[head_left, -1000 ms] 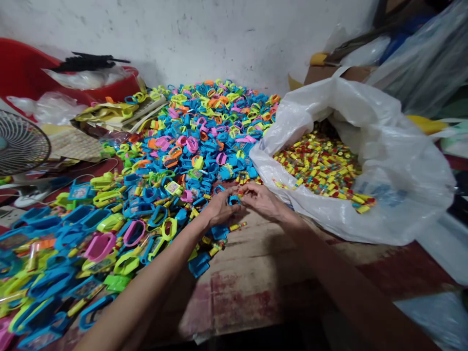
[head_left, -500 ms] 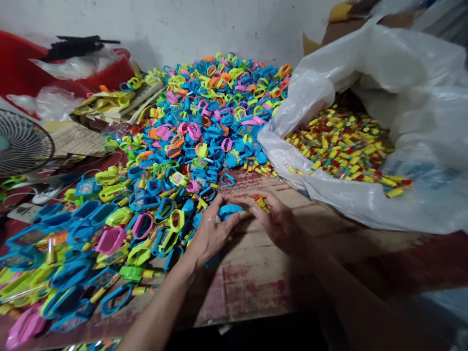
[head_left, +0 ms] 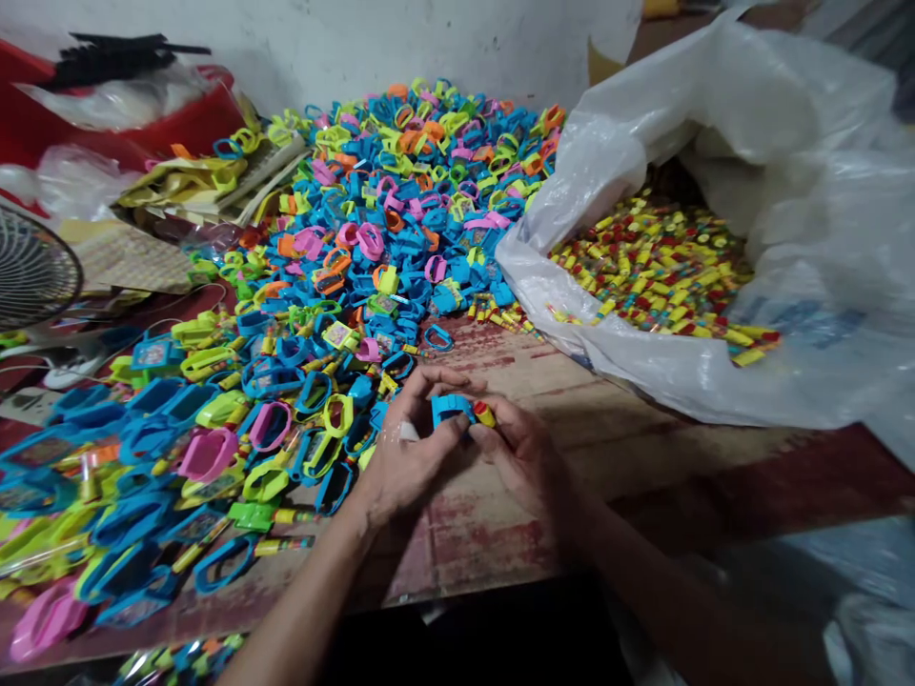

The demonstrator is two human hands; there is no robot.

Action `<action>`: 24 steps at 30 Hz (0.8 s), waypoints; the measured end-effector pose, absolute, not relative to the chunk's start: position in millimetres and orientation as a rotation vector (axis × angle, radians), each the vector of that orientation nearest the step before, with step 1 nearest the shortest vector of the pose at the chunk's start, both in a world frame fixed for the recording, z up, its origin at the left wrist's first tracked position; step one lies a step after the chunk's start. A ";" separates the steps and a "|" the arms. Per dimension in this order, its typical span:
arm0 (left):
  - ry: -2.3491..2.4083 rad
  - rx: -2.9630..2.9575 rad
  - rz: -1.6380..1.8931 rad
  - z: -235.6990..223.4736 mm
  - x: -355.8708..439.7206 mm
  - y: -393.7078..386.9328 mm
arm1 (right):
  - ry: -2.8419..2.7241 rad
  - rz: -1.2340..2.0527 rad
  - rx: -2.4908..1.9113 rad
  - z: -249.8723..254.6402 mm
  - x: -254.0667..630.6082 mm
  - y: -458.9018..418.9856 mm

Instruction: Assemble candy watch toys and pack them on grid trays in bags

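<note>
Change: the stick [head_left: 486,415], yellow with a red end, has been brought up against the right side of the blue case [head_left: 449,408], and our hands have drawn closer together. For the work in hand, we judge that this sets the two parts in position against each other; we cannot confirm whether they are joined.

Hand state: our left hand [head_left: 411,467] is curled nearly closed around the case, thumb on its near side. Our right hand [head_left: 525,457] is pinched nearly closed on the stick. Both parts are above the near middle of the desk [head_left: 486,534].

Count:
- Hands: two.
- Held cases: one.
- Held sticks: one.
- Separate blue ring [head_left: 437,347], far side of our hands: one.
- White bag [head_left: 786,191], right: one.
- Fan [head_left: 32,276], left: one.
- Pile of cases [head_left: 400,210], left and far: one, its pieces too many and overlapping to count.
- Loose sticks [head_left: 500,312] beside the bag and bagged sticks [head_left: 658,267]: both overlap, so we cannot give totals.
</note>
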State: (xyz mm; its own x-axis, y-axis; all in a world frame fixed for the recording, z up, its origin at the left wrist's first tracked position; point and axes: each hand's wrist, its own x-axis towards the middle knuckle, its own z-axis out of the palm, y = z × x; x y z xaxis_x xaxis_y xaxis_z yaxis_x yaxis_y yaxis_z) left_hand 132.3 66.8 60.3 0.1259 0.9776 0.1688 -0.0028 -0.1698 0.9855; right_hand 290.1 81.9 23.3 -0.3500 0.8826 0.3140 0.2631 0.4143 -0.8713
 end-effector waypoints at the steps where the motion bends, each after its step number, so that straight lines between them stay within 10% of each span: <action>1: 1.028 1.365 1.284 59.3 137.7 63.4 | -1.800 0.911 -1.005 23.5 286.7 78.4; 24: 1.127 1.175 0.793 45.7 117.0 67.9 | -1.995 0.753 -0.640 24.5 312.8 94.7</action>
